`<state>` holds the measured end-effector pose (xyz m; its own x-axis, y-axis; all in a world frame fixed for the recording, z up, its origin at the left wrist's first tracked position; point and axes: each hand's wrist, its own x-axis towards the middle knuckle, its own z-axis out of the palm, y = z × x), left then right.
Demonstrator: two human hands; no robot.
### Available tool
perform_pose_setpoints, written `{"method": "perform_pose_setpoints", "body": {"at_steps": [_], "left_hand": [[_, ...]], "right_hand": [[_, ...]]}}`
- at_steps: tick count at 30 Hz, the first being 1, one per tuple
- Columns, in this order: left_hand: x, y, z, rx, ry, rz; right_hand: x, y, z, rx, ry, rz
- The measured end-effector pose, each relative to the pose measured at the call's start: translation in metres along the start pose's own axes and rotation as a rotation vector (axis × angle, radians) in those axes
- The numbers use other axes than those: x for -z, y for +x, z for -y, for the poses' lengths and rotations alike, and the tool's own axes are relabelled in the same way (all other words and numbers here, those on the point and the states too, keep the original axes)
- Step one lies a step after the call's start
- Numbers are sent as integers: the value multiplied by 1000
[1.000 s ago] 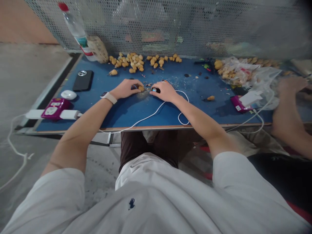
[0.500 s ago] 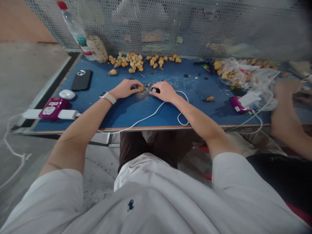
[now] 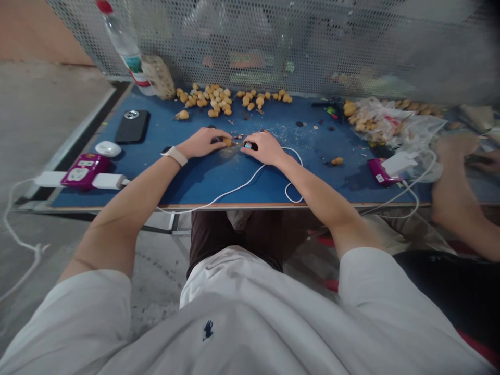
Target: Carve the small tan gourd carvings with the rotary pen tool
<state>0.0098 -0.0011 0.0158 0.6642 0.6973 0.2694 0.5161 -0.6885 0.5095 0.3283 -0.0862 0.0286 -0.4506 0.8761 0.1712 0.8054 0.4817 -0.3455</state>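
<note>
The left hand [image 3: 199,142] is curled, its fingertips [image 3: 221,142] closed on a small golden lump [image 3: 227,141], with something dark showing under the fingers. The lump sits between the two hands, and the hands almost meet around it. The right hand [image 3: 263,148] is also curled, gripping a small dark object [image 3: 250,146] with a coloured end; its exact kind is too small to tell. Both hands rest on a blue counter [image 3: 273,187], among crumbs and fine debris.

Ahead of the hands lie two loose scatters of golden pieces [image 3: 211,101], and a single piece [image 3: 337,161] lies to the right of the right hand. Further right is a clear plastic bag [image 3: 377,122] holding more pieces. A white cable [image 3: 238,182] runs along the counter just below the right hand.

Left of the left hand are a watch [image 3: 174,155] on the wrist, a black phone [image 3: 133,126], a small white oval case [image 3: 108,149] and a magenta power socket [image 3: 80,174]. A plastic bottle [image 3: 121,36] stands beyond the left hand, against perforated metal mesh [image 3: 273,47]. Well to the right of the right hand, another person's hand [image 3: 455,148] is at the counter's edge, beside a magenta device [image 3: 378,172].
</note>
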Motion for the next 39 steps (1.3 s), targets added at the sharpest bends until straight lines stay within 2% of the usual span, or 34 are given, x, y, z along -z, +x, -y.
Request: {"method": "perform_pose_setpoints", "body": {"at_steps": [5,12,39], "left_hand": [[-1,0,6,-7,7,18],[2,0,0,-4,61,61],[2,0,-2,-17,83,85]], "right_hand": [[-5,2,-7,17,-10,-8],[-10,4,-15,48,17,-26],[-8,5,-12,41,8,-13]]}}
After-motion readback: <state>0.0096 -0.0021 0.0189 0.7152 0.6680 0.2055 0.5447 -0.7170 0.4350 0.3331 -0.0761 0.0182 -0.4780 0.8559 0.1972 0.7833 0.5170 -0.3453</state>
